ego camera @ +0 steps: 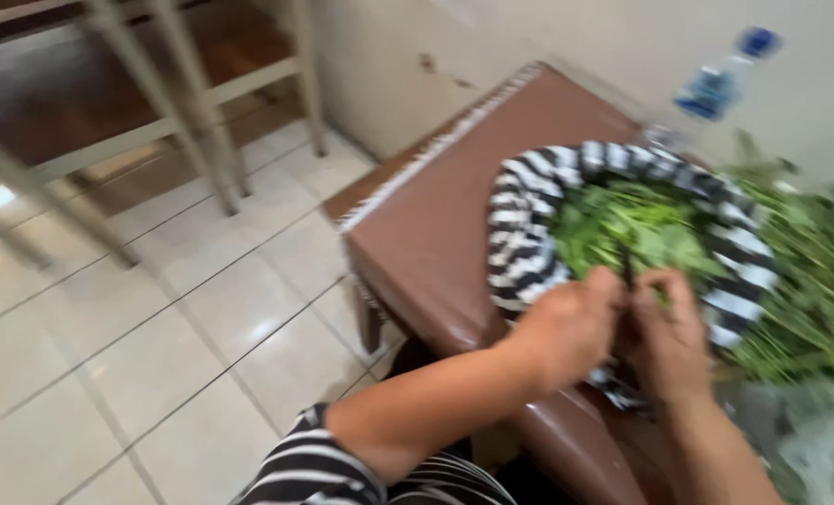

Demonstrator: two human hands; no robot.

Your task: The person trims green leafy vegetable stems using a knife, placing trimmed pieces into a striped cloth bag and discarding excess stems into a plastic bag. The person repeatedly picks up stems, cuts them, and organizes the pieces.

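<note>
Head cam, pretty blurry: both hands are pinched together on a sprig of greens, left hand (566, 327) and right hand (669, 332) touching, fingers curled shut over the near rim of the striped bag (520, 252) on the brown worktop (426, 234). Picked leaves (627, 229) fill the bag already. A big stem pile (810, 281) sits on the right, so plenty left. Bottle (716, 89) behind.

A brown bench (435, 234) stood on pale floor tiles (155, 355), metal chair legs (202, 122) well beyond its left end, a blue-capped plastic bottle (716, 89) behind it.
</note>
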